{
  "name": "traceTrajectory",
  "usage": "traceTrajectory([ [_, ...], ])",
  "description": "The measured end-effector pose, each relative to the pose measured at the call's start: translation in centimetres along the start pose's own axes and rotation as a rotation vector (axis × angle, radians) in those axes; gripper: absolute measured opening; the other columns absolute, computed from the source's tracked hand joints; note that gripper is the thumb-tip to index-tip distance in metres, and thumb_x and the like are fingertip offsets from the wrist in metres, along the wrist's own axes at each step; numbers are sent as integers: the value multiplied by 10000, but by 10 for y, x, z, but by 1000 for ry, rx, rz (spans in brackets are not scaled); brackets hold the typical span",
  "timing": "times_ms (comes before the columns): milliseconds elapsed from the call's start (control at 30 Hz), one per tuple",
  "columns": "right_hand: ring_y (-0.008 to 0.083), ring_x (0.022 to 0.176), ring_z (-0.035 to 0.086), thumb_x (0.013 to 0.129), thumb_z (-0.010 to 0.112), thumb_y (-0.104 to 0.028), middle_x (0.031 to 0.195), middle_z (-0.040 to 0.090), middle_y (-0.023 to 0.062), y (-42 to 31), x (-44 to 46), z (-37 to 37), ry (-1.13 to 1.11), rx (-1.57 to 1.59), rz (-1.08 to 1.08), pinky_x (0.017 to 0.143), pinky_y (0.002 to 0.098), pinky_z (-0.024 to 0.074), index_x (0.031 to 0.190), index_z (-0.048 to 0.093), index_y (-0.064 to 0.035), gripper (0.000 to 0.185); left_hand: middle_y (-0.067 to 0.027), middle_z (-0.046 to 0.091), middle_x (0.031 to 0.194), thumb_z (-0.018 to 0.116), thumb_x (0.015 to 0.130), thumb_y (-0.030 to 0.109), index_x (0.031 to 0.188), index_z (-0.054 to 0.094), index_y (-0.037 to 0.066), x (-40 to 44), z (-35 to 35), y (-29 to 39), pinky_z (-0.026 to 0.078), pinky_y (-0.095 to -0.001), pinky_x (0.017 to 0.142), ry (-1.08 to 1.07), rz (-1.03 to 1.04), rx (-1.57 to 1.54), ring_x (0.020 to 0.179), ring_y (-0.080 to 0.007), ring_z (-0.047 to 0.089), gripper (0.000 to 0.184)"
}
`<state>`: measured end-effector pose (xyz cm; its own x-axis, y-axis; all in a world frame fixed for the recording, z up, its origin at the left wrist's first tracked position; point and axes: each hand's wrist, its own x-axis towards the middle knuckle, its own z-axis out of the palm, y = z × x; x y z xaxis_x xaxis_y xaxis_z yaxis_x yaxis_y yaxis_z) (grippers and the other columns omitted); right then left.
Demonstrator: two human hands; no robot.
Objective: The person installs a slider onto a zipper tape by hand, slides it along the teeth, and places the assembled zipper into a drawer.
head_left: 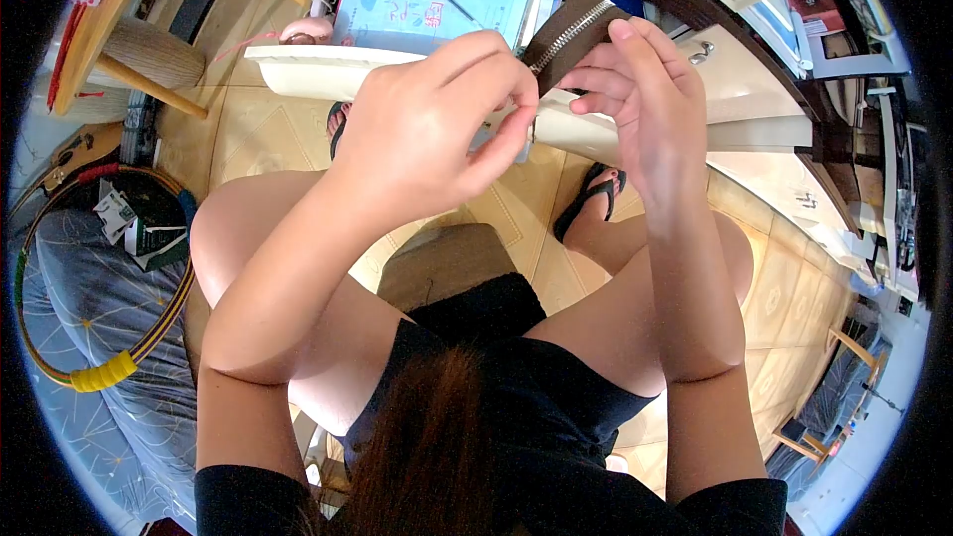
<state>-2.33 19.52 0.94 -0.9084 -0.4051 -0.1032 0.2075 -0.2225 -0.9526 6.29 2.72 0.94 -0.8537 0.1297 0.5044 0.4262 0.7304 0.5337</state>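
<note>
In front of me, raised above my knees, is a dark brown zipper (567,44) with silver metal teeth and wide fabric sides. I cannot tell whether it is part of a pouch. My left hand (447,119) is closed in a pinch at its lower left end, where the fingers hide any pull tab. At the upper right end, my right hand (650,89) grips it between thumb and fingers. The zipper slants up to the right between both hands.
Behind my hands stands a white table (298,69) with a blue clear-topped case (447,10) on it. White drawers (745,69) are at the right. A hula hoop (104,374) leans at the left, near a wooden stool (109,25). Tiled floor lies below.
</note>
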Motion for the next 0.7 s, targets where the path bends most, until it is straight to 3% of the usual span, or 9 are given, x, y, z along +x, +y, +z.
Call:
traceTrajectory([
  [233,254,684,671,915,529,-210,800,639,173,0,4,-4,45,-6,-23,521,281,531,936,549,10,222,-81,556,692,632,711,20,717,590,41,-6,-7,-4,446,-292,521,-215,0,4,584,-213,559,47],
  [533,251,705,675,913,544,-221,793,637,155,1,5,-9,17,13,-60,538,278,527,919,546,-6,215,-70,553,808,698,733,142,823,546,49,2,-2,0,414,-278,531,6,-80,-52,696,-202,558,200],
  [700,223,696,665,916,511,-147,786,649,145,1,4,-8,1,80,-47,534,275,526,910,548,-35,118,-56,572,774,709,729,163,833,560,66,0,2,-1,428,-275,530,3,-95,26,629,-195,550,206],
])
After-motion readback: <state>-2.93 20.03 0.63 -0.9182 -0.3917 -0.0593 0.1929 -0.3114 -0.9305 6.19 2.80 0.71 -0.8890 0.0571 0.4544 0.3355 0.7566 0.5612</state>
